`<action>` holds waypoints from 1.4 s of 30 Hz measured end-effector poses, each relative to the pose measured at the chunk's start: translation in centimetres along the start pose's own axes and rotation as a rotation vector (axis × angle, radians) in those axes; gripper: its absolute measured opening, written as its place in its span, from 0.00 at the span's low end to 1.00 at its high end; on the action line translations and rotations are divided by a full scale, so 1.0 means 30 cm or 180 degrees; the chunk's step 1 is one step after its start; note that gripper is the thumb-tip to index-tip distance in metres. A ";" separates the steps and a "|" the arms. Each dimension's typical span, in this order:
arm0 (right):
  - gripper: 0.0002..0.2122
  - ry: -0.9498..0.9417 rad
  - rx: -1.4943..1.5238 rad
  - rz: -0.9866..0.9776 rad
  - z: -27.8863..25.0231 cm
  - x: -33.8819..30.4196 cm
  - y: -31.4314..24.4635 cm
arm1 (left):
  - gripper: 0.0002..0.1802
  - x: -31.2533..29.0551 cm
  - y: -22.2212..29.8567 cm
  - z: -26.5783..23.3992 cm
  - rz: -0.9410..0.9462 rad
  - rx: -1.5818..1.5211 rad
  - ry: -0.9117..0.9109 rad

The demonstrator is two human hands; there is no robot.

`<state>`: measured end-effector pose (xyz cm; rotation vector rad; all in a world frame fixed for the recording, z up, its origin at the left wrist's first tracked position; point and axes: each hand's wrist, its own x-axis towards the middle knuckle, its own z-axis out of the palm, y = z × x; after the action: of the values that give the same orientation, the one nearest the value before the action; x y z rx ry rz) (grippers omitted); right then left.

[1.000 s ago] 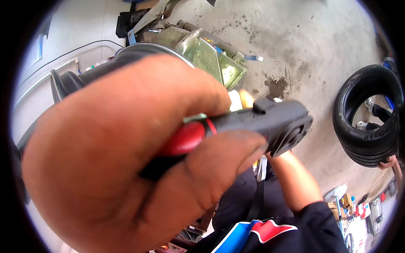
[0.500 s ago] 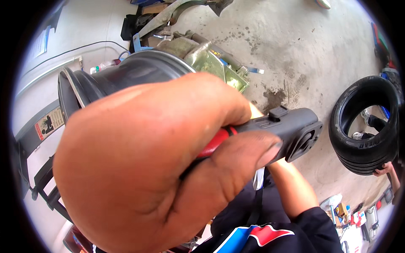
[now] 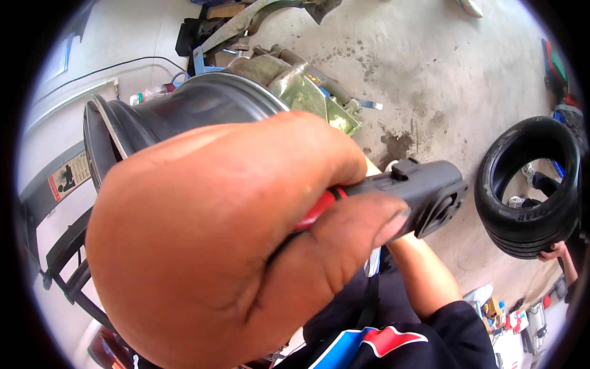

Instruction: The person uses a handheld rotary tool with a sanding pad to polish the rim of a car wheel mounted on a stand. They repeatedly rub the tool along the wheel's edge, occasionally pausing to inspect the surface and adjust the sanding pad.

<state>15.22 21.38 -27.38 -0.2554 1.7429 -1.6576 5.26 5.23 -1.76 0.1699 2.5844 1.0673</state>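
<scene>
Curled tight and close to the camera, the left hand [image 3: 209, 246] gripped a dark grey tool [image 3: 430, 181] with a red section, its index finger bent over the top and its thumb [image 3: 362, 221] pressed along the near side, grime showing around the nail. From that grip the tool stuck out to the right, just right of the middle of the view, with a small raised catch [image 3: 405, 167] on top and a flat ridged plate [image 3: 437, 210] on its lower side. Behind it rose the right forearm [image 3: 427, 280] from a black sleeve [image 3: 461, 335]; the right hand [image 3: 372, 167] was mostly hidden, just a sliver of skin showing above the tool, so I cannot tell how far open it was or what it held. Beyond the left hand, to the upper left, lay a dark wheel rim [image 3: 203, 104], overlapping in view a scuffed green machine [image 3: 301, 95]. Past the tool stretched the grey concrete floor [image 3: 436, 74], marked by a dark stain [image 3: 396, 146]. Over at the right, well apart from the tool, a black tyre [image 3: 522, 237] stood tilted, another person's hand [image 3: 555, 251] at its lower edge and shoes [image 3: 519, 202] visible through its opening.
</scene>
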 end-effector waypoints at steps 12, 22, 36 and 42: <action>0.22 -0.0006 0.0074 0.0128 -0.068 0.157 -0.049 | 0.16 0.025 0.024 -0.006 -0.0261 0.0112 0.0157; 0.22 0.0048 -0.0163 0.0169 -0.090 0.116 -0.044 | 0.13 0.025 -0.008 0.014 -0.0147 -0.0353 0.0192; 0.22 0.0076 -0.0133 0.0376 -0.144 0.152 -0.163 | 0.11 0.010 -0.014 0.011 0.0173 -0.0290 0.0276; 0.22 0.0144 -0.0166 0.0466 -0.121 0.145 -0.164 | 0.11 0.028 -0.014 -0.010 0.0095 -0.0312 0.0051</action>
<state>8.28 20.94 -24.58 -0.1120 1.7955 -1.5254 4.37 4.93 -2.09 0.1770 2.5442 1.2078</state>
